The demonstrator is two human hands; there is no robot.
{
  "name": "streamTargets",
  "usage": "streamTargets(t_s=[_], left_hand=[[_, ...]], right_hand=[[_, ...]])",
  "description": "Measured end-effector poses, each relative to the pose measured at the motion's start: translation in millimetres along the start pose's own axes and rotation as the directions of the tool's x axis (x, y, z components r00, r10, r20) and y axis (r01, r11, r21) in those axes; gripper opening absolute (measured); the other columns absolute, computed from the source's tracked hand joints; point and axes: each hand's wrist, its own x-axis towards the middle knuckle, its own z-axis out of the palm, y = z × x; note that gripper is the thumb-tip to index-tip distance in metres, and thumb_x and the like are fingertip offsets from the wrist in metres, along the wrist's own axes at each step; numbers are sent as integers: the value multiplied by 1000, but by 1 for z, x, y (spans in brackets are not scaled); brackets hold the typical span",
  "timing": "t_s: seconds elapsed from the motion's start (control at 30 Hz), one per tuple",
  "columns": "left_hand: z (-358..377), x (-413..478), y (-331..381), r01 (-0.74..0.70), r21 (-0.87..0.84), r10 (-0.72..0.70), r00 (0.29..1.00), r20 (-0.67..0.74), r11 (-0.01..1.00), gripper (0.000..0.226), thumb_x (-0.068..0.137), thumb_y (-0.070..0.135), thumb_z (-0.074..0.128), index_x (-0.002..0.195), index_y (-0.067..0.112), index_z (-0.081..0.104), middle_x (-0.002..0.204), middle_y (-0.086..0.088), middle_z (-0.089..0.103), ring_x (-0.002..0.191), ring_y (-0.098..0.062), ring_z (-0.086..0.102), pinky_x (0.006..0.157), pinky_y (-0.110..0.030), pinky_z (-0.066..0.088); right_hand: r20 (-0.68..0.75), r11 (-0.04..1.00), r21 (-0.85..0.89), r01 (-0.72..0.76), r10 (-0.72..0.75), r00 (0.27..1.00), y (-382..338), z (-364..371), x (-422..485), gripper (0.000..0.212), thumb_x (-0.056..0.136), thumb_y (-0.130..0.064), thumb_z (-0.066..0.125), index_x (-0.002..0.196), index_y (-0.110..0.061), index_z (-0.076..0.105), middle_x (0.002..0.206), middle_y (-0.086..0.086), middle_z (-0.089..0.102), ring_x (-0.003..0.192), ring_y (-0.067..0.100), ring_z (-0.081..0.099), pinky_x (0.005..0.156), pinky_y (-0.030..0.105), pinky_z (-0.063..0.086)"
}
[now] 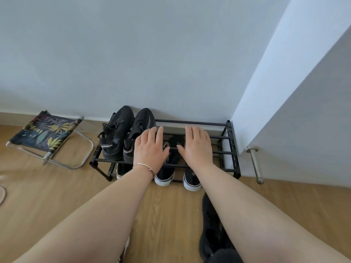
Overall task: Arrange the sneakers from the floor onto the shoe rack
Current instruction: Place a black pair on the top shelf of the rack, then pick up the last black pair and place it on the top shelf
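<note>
left hand: fingers spread flat, holding nothing
right hand: same, empty
rack: under both hands
black sneakers: just left of left fingers

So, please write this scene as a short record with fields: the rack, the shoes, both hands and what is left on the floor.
rack: black shoe rack against the wall, two tiers
top tier: pair of black sneakers at the left end, remaining bars bare
bottom tier: dark white-toed shoes
left hand: open, empty, over the top bars
right hand: open, empty, over the top bars
floor: one black sneaker under the right arm
beside rack: folding stool
</note>
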Motion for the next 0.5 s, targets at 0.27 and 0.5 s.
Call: streamTargets(t_s=[0.27,0.5], left_hand=[[16,-46,45,-44,-55,50,993,106,998,67,87,42,60,140,6,43,133,-13,53,122,-34,48,97,-46,44],[53,-81,86,-122,-86,137,971,195,989,63,86,41,62,136,6,48,127,-11,57,116,-32,53,93,-45,47]], right_hand=[[128,996,86,-14,3,992,57,5,-75,67,88,-39,65,142,-7,42,140,13,51,131,30,46,109,43,40],[247,995,90,38,-59,967,126,20,-148,64,92,-38,59,146,-9,39,145,8,48,134,25,43,110,40,42]])
